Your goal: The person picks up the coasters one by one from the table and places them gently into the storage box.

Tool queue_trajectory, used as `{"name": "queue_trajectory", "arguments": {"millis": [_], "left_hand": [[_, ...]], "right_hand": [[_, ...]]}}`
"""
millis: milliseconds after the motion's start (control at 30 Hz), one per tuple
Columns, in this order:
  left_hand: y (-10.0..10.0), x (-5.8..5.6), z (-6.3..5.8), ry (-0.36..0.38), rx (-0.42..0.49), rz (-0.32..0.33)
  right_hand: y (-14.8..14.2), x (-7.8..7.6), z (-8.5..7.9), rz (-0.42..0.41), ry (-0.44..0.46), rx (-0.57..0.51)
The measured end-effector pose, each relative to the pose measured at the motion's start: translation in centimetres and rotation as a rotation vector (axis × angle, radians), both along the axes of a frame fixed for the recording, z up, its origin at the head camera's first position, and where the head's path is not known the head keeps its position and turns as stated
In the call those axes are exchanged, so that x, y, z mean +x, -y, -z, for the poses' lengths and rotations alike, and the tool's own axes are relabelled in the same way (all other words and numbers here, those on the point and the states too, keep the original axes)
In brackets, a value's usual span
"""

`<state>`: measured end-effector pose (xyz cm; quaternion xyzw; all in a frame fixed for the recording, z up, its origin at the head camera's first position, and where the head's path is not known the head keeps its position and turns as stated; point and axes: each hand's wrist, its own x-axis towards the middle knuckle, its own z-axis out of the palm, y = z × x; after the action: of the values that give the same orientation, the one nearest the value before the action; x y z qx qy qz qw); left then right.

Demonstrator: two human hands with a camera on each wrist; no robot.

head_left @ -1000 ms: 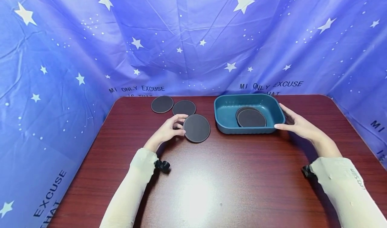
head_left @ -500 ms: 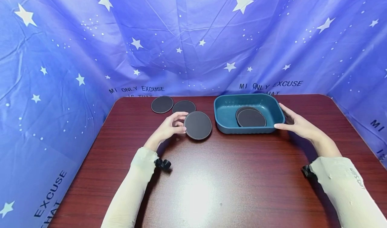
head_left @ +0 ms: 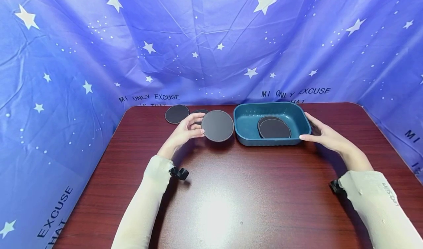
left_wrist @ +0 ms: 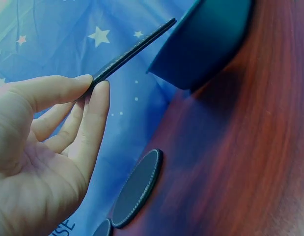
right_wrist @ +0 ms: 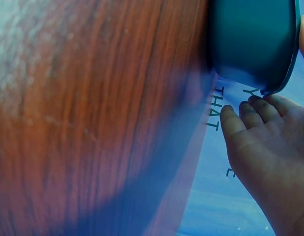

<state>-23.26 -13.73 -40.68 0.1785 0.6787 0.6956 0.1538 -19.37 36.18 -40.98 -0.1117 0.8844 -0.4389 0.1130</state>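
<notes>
My left hand (head_left: 181,131) pinches the left edge of a round black coaster (head_left: 217,126) with pale stitching. In the left wrist view that coaster (left_wrist: 134,49) is raised off the table and tilted, thumb on one face and fingertips on the other. At the right end of a teal plastic bin (head_left: 271,142), my right hand (head_left: 325,135) holds on, thumb at the front corner and fingers along the outer side. Inside the bin lie two overlapping coasters (head_left: 275,128). The right wrist view shows the fingers (right_wrist: 235,123) near the bin's rim, the thumb mostly out of frame.
Another coaster (head_left: 177,114) lies flat at the back left of the reddish-brown wooden table (head_left: 264,190). Beside it, a further coaster (head_left: 199,112) is partly hidden behind the held one. A blue star-print curtain (head_left: 205,39) surrounds the table's back and sides.
My left hand has lifted the coaster and carried it up and slightly right, closer to the bin. The bin and my right hand stay in place.
</notes>
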Motion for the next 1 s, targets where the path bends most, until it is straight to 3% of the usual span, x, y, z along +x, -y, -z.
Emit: {"name": "queue_trajectory", "arguments": {"millis": [500, 1000], "left_hand": [[-2.9, -1.1, -1.4, 0.015, 0.047, 0.009], [-7.0, -2.1, -1.9, 0.024, 0.085, 0.035]], "right_hand": [[0.0, -0.1, 0.0, 0.005, 0.022, -0.021], [0.0, 0.0, 0.1, 0.003, 0.005, -0.006]]}}
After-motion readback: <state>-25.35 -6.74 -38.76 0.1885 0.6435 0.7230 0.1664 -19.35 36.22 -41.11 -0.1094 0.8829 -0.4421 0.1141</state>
